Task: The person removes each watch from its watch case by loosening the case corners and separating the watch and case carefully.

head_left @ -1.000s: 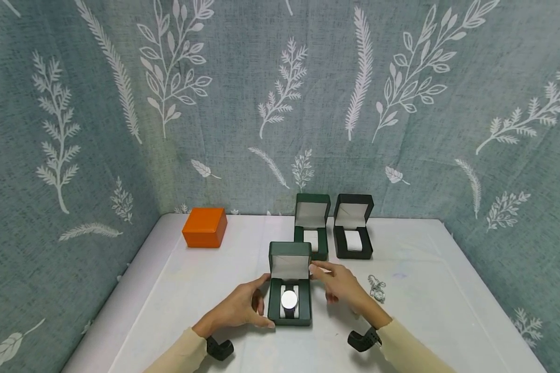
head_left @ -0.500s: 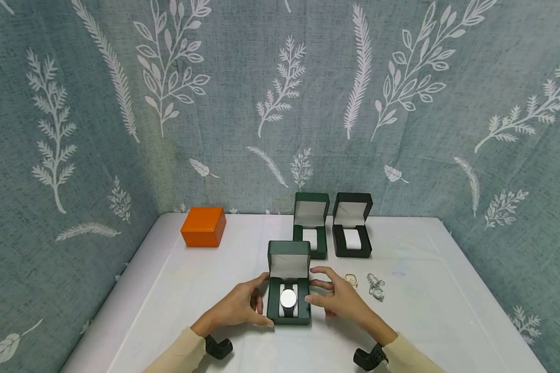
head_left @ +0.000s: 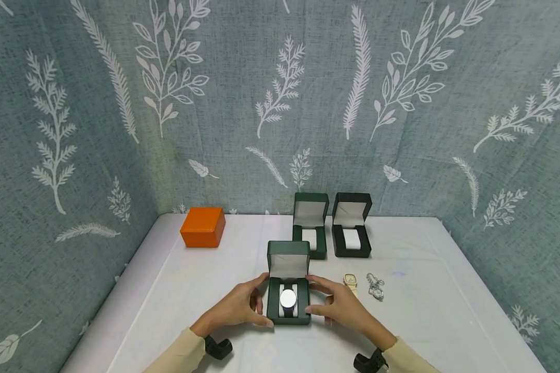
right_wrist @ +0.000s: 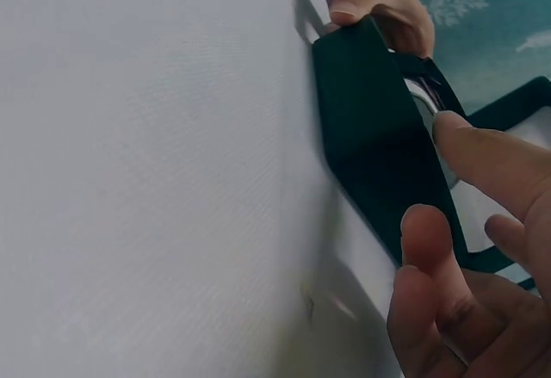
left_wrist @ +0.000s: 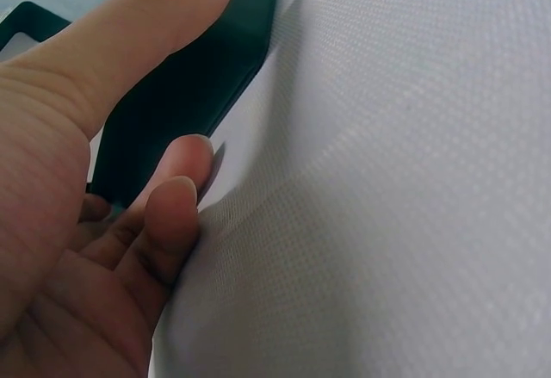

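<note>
A green watch box (head_left: 289, 320) stands with its lid up at the middle of the table, near the hands. Inside, on a white cushion, sits a watch (head_left: 288, 299) with a white dial and dark strap. My left hand (head_left: 237, 306) holds the box's left side, thumb at the front corner and index finger by the back corner. On the right side my right hand (head_left: 339, 305) grips it, thumb near the front edge and index finger by the lid hinge. The right wrist view shows the thumb (right_wrist: 486, 154) at the rim of the box, other fingers along its wall.
Behind stand another green watch box (head_left: 318, 254) and a black watch box (head_left: 353, 253), both lid up with white cushions. A gold watch (head_left: 350, 280) and a silver watch (head_left: 376, 290) lie right of my right hand. An orange box (head_left: 203, 228) stands at back left.
My right hand has slid from beside the lid down toward the front of the box's right side, uncovering the gold watch. The left hand and the box hold their place.
</note>
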A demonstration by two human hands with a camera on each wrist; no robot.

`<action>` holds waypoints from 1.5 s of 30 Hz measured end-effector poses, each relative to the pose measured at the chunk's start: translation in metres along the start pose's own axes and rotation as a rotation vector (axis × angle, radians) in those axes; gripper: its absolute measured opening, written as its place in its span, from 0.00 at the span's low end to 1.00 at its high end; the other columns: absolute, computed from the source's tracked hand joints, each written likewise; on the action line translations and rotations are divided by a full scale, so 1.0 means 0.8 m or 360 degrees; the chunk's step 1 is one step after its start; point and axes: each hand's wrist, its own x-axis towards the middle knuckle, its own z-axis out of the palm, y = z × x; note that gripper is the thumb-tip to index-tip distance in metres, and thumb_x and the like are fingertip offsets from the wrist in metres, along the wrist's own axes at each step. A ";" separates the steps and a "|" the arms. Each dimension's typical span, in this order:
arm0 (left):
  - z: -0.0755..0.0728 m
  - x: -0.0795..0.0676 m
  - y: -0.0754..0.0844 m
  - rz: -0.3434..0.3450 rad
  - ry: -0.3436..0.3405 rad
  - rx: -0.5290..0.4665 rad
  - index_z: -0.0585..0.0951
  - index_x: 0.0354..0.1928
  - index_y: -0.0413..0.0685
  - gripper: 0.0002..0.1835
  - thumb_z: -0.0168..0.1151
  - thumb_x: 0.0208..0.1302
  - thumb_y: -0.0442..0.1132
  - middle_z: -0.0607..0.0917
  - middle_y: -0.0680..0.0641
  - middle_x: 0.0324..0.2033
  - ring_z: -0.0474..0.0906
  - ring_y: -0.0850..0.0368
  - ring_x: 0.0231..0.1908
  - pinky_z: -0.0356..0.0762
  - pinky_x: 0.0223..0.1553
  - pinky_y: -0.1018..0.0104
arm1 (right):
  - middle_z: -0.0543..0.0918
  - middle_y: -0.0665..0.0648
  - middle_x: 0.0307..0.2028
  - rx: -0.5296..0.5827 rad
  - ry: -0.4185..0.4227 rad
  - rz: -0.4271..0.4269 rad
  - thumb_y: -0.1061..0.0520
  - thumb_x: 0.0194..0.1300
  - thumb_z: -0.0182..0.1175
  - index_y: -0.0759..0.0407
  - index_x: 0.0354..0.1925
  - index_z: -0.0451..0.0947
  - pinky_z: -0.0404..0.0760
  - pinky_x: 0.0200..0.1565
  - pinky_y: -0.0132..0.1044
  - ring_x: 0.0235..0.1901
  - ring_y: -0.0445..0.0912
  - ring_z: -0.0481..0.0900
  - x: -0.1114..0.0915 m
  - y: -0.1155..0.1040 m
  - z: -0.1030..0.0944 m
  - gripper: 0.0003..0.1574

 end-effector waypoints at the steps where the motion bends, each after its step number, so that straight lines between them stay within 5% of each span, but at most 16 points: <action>1: 0.000 0.000 0.000 0.0007 -0.0002 0.0000 0.54 0.80 0.35 0.66 0.86 0.46 0.47 0.82 0.51 0.25 0.74 0.64 0.25 0.72 0.28 0.70 | 0.79 0.68 0.63 -0.0001 -0.0005 -0.0003 0.50 0.60 0.77 0.51 0.75 0.69 0.74 0.18 0.35 0.14 0.48 0.78 0.000 0.001 0.000 0.49; 19: -0.012 -0.001 0.005 0.0001 -0.0027 -0.0043 0.57 0.80 0.38 0.61 0.84 0.49 0.47 0.84 0.53 0.27 0.77 0.61 0.28 0.75 0.32 0.69 | 0.78 0.63 0.64 -0.0105 0.0007 0.0096 0.44 0.60 0.76 0.46 0.73 0.71 0.73 0.16 0.37 0.15 0.47 0.79 -0.002 0.002 0.002 0.46; 27: -0.036 0.000 0.010 0.0094 0.0198 0.0015 0.78 0.68 0.45 0.42 0.83 0.51 0.50 0.86 0.50 0.51 0.80 0.59 0.30 0.78 0.34 0.66 | 0.77 0.64 0.65 -0.0097 0.0039 0.0102 0.44 0.59 0.77 0.45 0.73 0.72 0.72 0.16 0.36 0.16 0.48 0.80 -0.002 0.006 0.002 0.46; 38: -0.029 0.006 0.017 0.0273 0.0236 0.0025 0.81 0.64 0.46 0.38 0.83 0.51 0.48 0.84 0.42 0.49 0.78 0.60 0.28 0.76 0.30 0.68 | 0.77 0.62 0.65 -0.0096 0.0042 0.0104 0.44 0.59 0.77 0.43 0.72 0.72 0.74 0.16 0.38 0.16 0.48 0.80 -0.005 0.008 0.002 0.45; 45: -0.019 0.012 0.017 0.0255 0.0222 0.0062 0.81 0.63 0.46 0.38 0.85 0.49 0.48 0.83 0.48 0.44 0.76 0.60 0.26 0.73 0.29 0.70 | 0.77 0.62 0.66 -0.0087 0.0045 0.0111 0.44 0.59 0.77 0.41 0.72 0.72 0.73 0.16 0.37 0.16 0.48 0.79 -0.006 0.008 0.003 0.45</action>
